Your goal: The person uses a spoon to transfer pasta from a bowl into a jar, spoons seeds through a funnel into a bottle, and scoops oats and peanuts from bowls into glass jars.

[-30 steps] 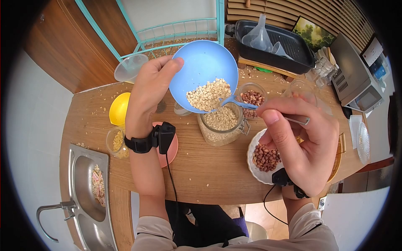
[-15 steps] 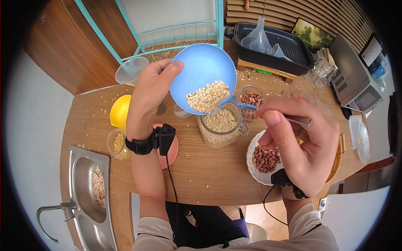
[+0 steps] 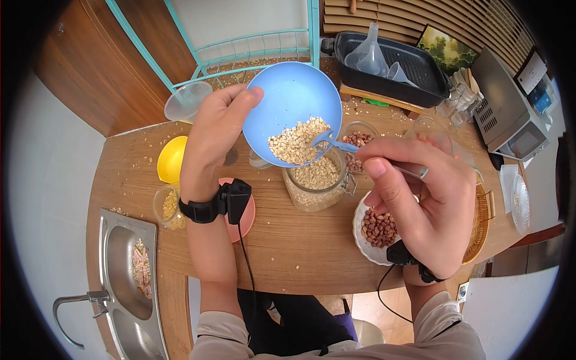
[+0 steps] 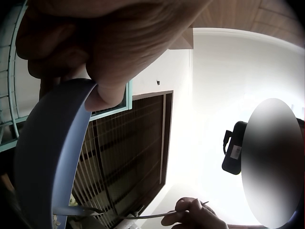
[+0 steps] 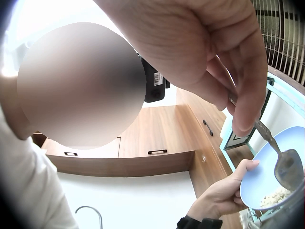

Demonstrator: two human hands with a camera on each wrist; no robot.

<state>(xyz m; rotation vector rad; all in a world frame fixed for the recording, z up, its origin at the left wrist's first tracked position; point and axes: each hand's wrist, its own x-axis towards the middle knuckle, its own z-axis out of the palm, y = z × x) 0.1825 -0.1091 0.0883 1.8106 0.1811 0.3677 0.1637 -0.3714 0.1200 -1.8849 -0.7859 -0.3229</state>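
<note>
My left hand [image 3: 219, 123] grips the rim of a light blue bowl [image 3: 288, 90], thumb on the inside. The bowl is tilted toward me, with rolled oats [image 3: 291, 144] gathered along its lower side. Right below stands an open glass jar [image 3: 309, 197] with a wire clasp, holding more oats. In my right hand [image 3: 429, 198] a metal spoon [image 5: 289, 169] is pinched by its handle between thumb and fingers. Its head overlaps the oats at the bowl's lower right in the head view. The left wrist view shows the bowl's outer side [image 4: 40, 143] edge-on.
Peanuts fill a glass jar [image 3: 360, 133] and lie in a white fluted dish [image 3: 360, 231] under my right hand. A yellow bowl [image 3: 171, 159], a cup of yellow pieces [image 3: 168, 204] and a pink dish [image 3: 247, 216] stand left. The sink [image 3: 129, 258] is at lower left.
The spoon has moved from the bowl's lower edge up and left over the oats, my right hand shifting slightly left with it. My left hand and the bowl stay nearly still.
</note>
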